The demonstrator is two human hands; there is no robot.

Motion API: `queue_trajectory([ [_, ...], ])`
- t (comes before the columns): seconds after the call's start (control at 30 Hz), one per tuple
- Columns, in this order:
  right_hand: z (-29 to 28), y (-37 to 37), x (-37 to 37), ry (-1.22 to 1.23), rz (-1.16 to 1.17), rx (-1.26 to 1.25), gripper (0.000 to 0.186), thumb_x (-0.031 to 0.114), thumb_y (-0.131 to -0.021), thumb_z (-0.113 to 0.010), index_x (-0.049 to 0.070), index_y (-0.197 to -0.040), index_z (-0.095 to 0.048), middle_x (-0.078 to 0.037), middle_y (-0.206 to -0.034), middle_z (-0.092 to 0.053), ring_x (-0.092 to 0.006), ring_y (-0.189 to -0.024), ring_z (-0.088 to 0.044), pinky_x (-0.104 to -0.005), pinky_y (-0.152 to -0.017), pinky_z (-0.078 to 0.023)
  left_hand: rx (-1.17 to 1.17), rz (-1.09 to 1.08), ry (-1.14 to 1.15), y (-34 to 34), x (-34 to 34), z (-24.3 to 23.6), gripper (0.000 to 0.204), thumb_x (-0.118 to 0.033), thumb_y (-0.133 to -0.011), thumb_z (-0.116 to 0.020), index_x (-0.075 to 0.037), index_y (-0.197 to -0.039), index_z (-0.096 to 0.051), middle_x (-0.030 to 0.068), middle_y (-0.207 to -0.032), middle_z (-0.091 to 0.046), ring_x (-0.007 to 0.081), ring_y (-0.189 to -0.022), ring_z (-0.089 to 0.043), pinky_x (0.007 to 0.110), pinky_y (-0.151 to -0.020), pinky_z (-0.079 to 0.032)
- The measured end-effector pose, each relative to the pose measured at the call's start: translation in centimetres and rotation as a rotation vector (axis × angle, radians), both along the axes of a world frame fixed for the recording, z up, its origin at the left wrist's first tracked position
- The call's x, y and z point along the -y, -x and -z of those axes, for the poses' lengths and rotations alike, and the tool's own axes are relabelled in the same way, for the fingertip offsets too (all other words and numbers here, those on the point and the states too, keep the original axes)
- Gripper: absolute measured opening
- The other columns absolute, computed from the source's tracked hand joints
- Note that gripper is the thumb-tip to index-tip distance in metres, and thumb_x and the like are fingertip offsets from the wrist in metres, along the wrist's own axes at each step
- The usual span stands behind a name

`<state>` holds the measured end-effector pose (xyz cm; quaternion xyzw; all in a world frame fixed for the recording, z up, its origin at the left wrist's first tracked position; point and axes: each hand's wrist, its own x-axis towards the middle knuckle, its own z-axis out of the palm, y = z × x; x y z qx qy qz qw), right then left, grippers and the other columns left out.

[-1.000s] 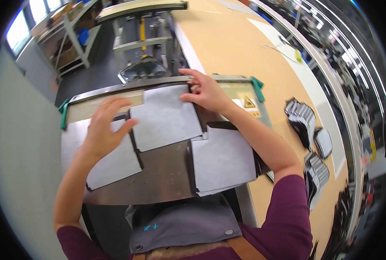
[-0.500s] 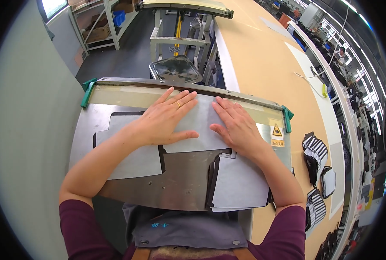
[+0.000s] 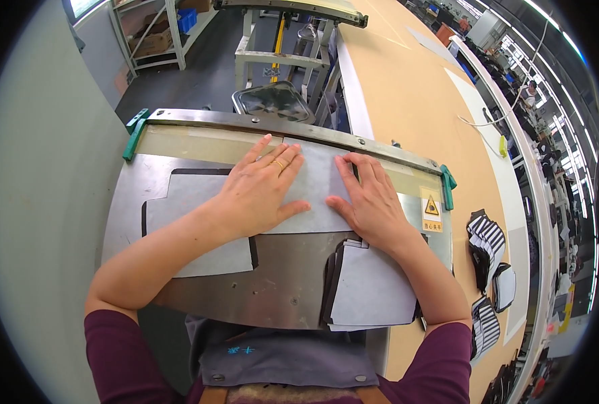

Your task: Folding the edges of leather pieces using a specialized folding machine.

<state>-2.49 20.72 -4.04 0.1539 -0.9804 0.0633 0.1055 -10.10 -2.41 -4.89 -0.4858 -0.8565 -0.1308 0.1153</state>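
Observation:
A pale grey sheet (image 3: 318,182) lies at the middle of a metal plate (image 3: 279,276), its far edge by the metal bar (image 3: 239,122). My left hand (image 3: 262,185) rests flat on its left part, fingers stretched and thumb apart. On its right part my right hand (image 3: 370,198) touches down with bent fingertips and a spread thumb, holding nothing. Left of it, partly under my left forearm, lies another pale piece with black edges (image 3: 195,192). A stack of similar pieces (image 3: 373,286) sits near my right forearm.
Green clamps (image 3: 134,138) hold a clear yellowish strip at the plate's far corners. A warning sticker (image 3: 431,210) is at the right. On the tan table (image 3: 407,87) lie fanned bundles of black-and-white pieces (image 3: 486,242). Beyond the plate stand a stool (image 3: 272,101) and a shelf (image 3: 151,40).
The metal bar at the far edge has tilted, showing more of its screwed face. My right fingers have bent more and drawn in slightly. My left hand has hardly moved.

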Motion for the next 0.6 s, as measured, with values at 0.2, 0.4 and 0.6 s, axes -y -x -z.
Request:
queue_trajectory([
  [0.2,-0.2,-0.4,0.7,-0.027,-0.015,-0.025,0.065,0.042,-0.094,-0.06,-0.004,-0.138,-0.047,-0.018,-0.138,-0.043,-0.0368,-0.131,-0.039,-0.0461,-0.111,-0.033,0.017,-0.014,-0.043,-0.7,0.7,-0.4,0.066,-0.043,-0.09,-0.066,0.006,-0.131,-0.051,0.0208,-0.136,-0.053,0.033,-0.131,-0.047,0.047,-0.117,-0.025],
  [0.4,-0.3,-0.5,0.5,0.019,0.0,0.042,0.071,0.046,-0.092,-0.062,-0.004,-0.139,-0.046,-0.02,-0.139,-0.043,-0.0369,-0.132,-0.04,-0.0463,-0.111,-0.032,0.192,-0.345,-0.115,0.1,0.3,-1.3,0.037,-0.025,-0.084,-0.074,-0.002,-0.109,-0.059,0.0141,-0.11,-0.057,0.032,-0.11,-0.051,0.044,-0.098,-0.038],
  [0.6,-0.1,2.4,-0.2,0.279,-0.098,-0.197,0.065,0.039,-0.088,-0.07,0.002,-0.137,-0.05,-0.02,-0.136,-0.051,-0.0342,-0.126,-0.048,-0.0454,-0.112,-0.032,0.352,-0.094,-0.285,3.2,0.4,-0.7,0.014,-0.015,-0.088,-0.066,-0.003,-0.093,-0.059,0.014,-0.093,-0.061,0.0335,-0.097,-0.056,0.043,-0.086,-0.043],
])
